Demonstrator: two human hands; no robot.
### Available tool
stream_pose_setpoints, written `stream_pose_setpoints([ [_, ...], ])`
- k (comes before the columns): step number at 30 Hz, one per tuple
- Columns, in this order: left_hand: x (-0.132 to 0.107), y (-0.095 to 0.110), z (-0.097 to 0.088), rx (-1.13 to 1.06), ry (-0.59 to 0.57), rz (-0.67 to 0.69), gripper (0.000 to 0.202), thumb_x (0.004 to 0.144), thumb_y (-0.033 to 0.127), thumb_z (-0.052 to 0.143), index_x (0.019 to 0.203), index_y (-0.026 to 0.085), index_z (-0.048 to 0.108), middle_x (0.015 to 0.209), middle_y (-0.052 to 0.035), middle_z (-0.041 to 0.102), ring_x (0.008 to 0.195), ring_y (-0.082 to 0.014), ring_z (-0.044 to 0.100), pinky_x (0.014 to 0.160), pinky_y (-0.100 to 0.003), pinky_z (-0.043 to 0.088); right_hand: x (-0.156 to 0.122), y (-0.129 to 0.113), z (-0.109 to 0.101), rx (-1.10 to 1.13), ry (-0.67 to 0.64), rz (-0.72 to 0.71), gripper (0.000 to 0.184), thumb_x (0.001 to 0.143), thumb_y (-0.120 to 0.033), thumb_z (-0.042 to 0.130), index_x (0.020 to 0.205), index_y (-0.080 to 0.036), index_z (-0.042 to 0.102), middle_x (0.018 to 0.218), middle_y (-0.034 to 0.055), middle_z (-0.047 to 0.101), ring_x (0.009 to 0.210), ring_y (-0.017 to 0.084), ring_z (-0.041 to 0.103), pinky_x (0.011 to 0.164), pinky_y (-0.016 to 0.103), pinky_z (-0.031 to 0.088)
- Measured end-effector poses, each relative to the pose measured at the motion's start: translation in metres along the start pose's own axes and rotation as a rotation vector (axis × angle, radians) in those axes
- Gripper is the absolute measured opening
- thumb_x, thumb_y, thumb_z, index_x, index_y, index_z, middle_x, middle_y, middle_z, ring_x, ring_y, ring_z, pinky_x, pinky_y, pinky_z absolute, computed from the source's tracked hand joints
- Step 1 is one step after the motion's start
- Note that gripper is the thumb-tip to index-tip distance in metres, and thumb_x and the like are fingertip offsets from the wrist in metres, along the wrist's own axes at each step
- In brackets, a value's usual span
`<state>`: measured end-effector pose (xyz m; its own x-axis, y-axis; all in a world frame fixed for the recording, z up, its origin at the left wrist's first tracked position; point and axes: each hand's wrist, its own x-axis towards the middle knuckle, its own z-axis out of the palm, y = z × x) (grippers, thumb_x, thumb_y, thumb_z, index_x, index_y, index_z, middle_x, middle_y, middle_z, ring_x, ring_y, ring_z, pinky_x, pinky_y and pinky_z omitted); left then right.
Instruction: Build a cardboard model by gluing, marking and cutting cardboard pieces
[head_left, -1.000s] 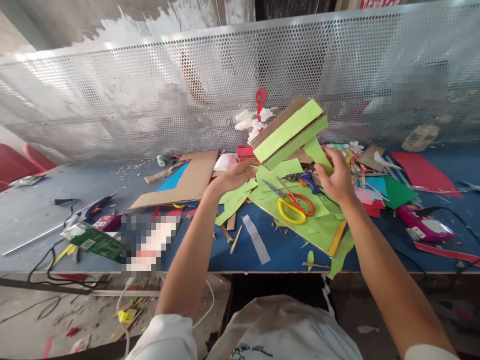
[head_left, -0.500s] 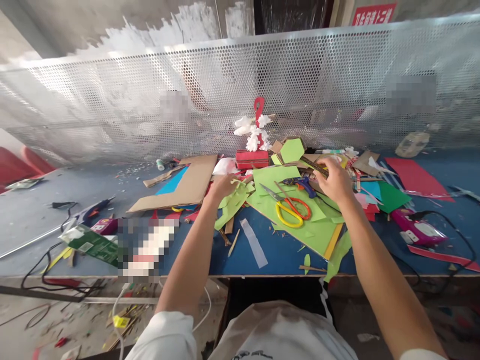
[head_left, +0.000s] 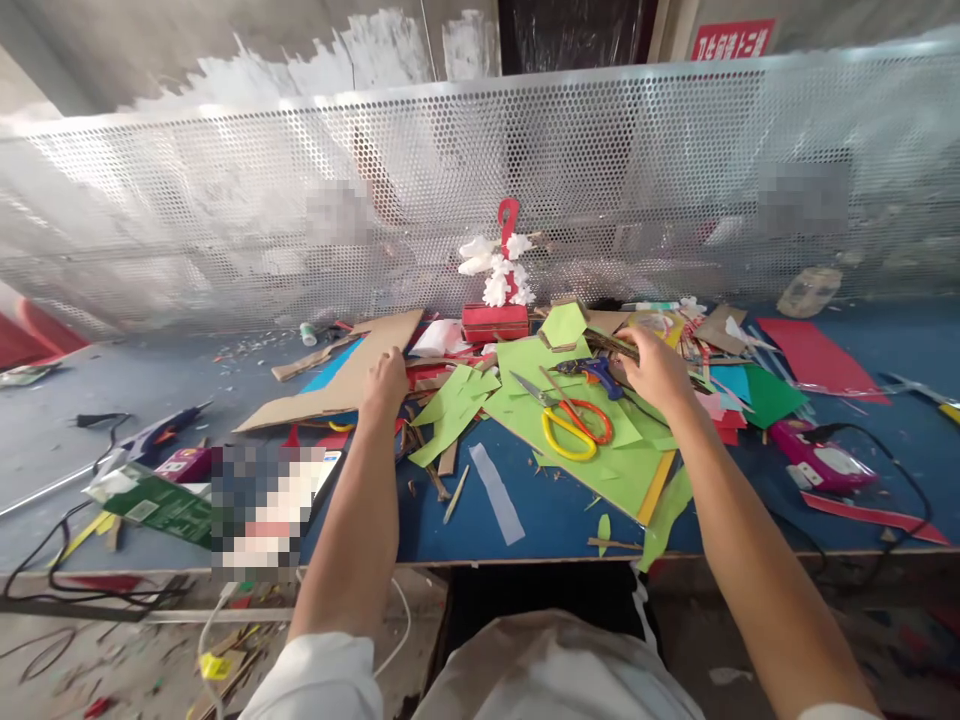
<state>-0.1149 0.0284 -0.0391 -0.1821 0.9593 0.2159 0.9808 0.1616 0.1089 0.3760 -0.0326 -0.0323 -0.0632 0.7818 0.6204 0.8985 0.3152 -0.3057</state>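
My left hand (head_left: 385, 385) is at the right edge of an L-shaped piece of cardboard (head_left: 360, 365). Its fingers are curled, and what they hold, if anything, is hidden. My right hand (head_left: 654, 368) grips the end of a brown, bark-like stick (head_left: 609, 343) between thumb and fingers. Against the stick's far end rests a green-topped cardboard shape (head_left: 564, 325). Just below my right hand, a blue hot glue gun (head_left: 596, 372) lies on green paper (head_left: 517, 355), beside scissors (head_left: 574, 428) with red and yellow handles. Green paper scraps (head_left: 454, 410) lie between my hands.
A red stand with white paper blossoms (head_left: 497, 280) stands at the back, before a perforated metal screen (head_left: 420, 170). Purple devices with cords (head_left: 821, 455) sit at both sides. A green box (head_left: 154, 505) lies front left; red sheet (head_left: 821, 360) on the right.
My left hand has moved left from the green scraps to the cardboard's edge, and the scraps lie flatter. The green-topped shape by my right hand has dropped lower and tilted. The view has shifted slightly.
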Motion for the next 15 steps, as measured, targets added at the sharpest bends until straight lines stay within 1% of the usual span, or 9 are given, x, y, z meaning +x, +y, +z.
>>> stream_pose_setpoints([
  [3, -0.004, 0.004, -0.014, -0.025, 0.084, -0.024, 0.061, 0.095, 0.004, 0.040, 0.155, 0.005, 0.055, 0.151, -0.0330, 0.068, 0.140, -0.0451, 0.068, 0.111, -0.054, 0.052, -0.001, -0.001, 0.005, -0.037, -0.075, 0.002, 0.036, 0.100, -0.017, 0.068, 0.135, -0.022, 0.073, 0.129, 0.0159, 0.081, 0.114, 0.038, 0.076, 0.095, 0.046, 0.060],
  [5, -0.006, 0.008, -0.022, -0.057, 0.124, 0.000, 0.063, 0.095, 0.002, 0.039, 0.155, 0.009, 0.057, 0.151, -0.0291, 0.070, 0.141, -0.0434, 0.068, 0.112, -0.054, 0.053, -0.002, -0.002, 0.008, -0.078, -0.110, -0.010, 0.038, 0.099, -0.014, 0.069, 0.136, -0.022, 0.074, 0.127, 0.0165, 0.080, 0.114, 0.037, 0.076, 0.096, 0.046, 0.059],
  [6, -0.007, 0.009, -0.025, -0.071, 0.126, 0.018, 0.063, 0.095, 0.002, 0.041, 0.154, 0.012, 0.058, 0.152, -0.0273, 0.070, 0.141, -0.0424, 0.068, 0.113, -0.053, 0.053, -0.002, -0.003, 0.010, -0.095, -0.120, -0.019, 0.039, 0.099, -0.012, 0.069, 0.137, -0.021, 0.074, 0.126, 0.0166, 0.079, 0.115, 0.037, 0.076, 0.097, 0.045, 0.059],
  [8, -0.007, 0.011, -0.026, -0.082, 0.077, 0.033, 0.063, 0.094, 0.007, 0.048, 0.155, 0.014, 0.059, 0.156, -0.0259, 0.068, 0.143, -0.0414, 0.067, 0.114, -0.051, 0.053, -0.003, -0.005, 0.013, -0.120, -0.133, -0.032, 0.041, 0.099, -0.010, 0.068, 0.138, -0.021, 0.074, 0.125, 0.0167, 0.078, 0.118, 0.037, 0.075, 0.101, 0.046, 0.058],
  [10, -0.006, 0.009, -0.022, -0.061, -0.022, -0.011, 0.065, 0.094, 0.017, 0.057, 0.159, 0.014, 0.057, 0.162, -0.0285, 0.063, 0.149, -0.0446, 0.063, 0.118, -0.054, 0.051, -0.004, -0.007, 0.017, -0.136, -0.130, -0.021, 0.042, 0.099, -0.009, 0.067, 0.139, -0.021, 0.074, 0.125, 0.0170, 0.077, 0.121, 0.037, 0.074, 0.105, 0.048, 0.058],
  [11, -0.005, 0.007, -0.018, -0.042, -0.076, -0.053, 0.069, 0.093, 0.025, 0.062, 0.161, 0.014, 0.055, 0.165, -0.0309, 0.059, 0.153, -0.0482, 0.059, 0.120, -0.058, 0.049, -0.004, -0.007, 0.018, -0.140, -0.117, -0.003, 0.042, 0.100, -0.009, 0.067, 0.139, -0.021, 0.074, 0.125, 0.0174, 0.077, 0.122, 0.038, 0.073, 0.106, 0.049, 0.058],
  [13, -0.003, -0.001, -0.010, 0.009, -0.153, -0.149, 0.082, 0.091, 0.042, 0.070, 0.165, 0.014, 0.052, 0.171, -0.0361, 0.052, 0.160, -0.0582, 0.049, 0.123, -0.072, 0.043, -0.004, -0.005, 0.018, -0.132, -0.065, 0.052, 0.041, 0.101, -0.011, 0.065, 0.140, -0.021, 0.073, 0.125, 0.0185, 0.076, 0.123, 0.039, 0.072, 0.107, 0.051, 0.059],
  [14, -0.002, -0.006, -0.006, 0.017, -0.184, -0.176, 0.088, 0.088, 0.048, 0.073, 0.166, 0.014, 0.050, 0.172, -0.0382, 0.049, 0.160, -0.0615, 0.047, 0.121, -0.076, 0.042, -0.003, -0.003, 0.017, -0.119, -0.025, 0.079, 0.040, 0.102, -0.013, 0.064, 0.140, -0.020, 0.072, 0.127, 0.0194, 0.076, 0.123, 0.039, 0.072, 0.107, 0.052, 0.059],
  [15, -0.002, -0.010, -0.003, 0.011, -0.192, -0.186, 0.092, 0.085, 0.051, 0.075, 0.166, 0.014, 0.050, 0.170, -0.0398, 0.050, 0.158, -0.0625, 0.049, 0.119, -0.077, 0.042, -0.003, 0.000, 0.016, -0.101, 0.023, 0.100, 0.039, 0.103, -0.015, 0.061, 0.141, -0.019, 0.071, 0.129, 0.0207, 0.076, 0.123, 0.040, 0.071, 0.108, 0.053, 0.059],
])
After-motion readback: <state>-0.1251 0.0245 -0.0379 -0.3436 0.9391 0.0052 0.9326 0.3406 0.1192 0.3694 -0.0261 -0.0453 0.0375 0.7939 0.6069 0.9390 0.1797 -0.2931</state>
